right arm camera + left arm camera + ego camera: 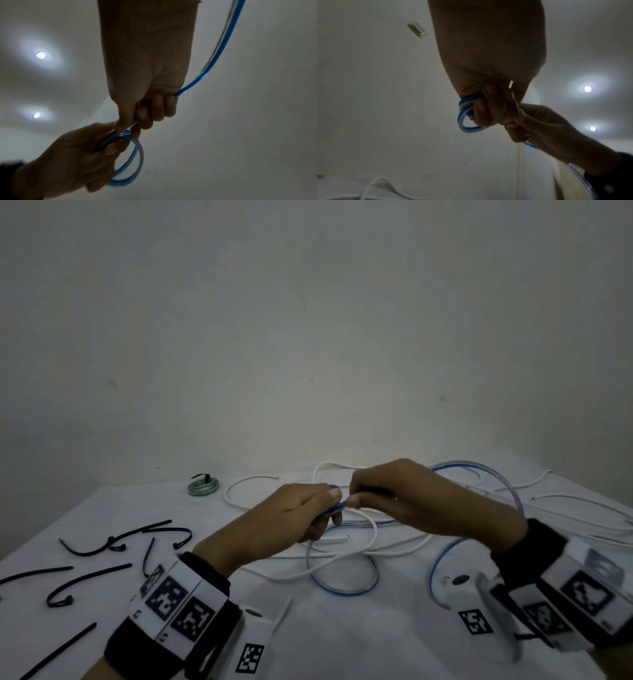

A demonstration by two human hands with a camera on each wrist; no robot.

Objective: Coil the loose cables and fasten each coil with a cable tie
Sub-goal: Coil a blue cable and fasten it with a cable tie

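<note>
Both hands are raised over the table's middle, fingertips almost touching. My left hand (308, 515) grips a small coil of the blue cable (462, 116), which shows as tight loops (132, 159) in the right wrist view. My right hand (387, 494) has its fingers curled round the running part of the same blue cable (221, 47), which arcs away behind it (479, 465) and lies in loose loops (342, 587) on the table. Loose white cables (363, 556) lie under and beyond the hands. Several black cable ties (102, 542) lie at the left.
A finished green coil with a black tie (203, 486) sits at the back left by the wall. More white cable (582, 505) trails to the right edge. The white tablecloth (342, 638) shows bare in front of the hands.
</note>
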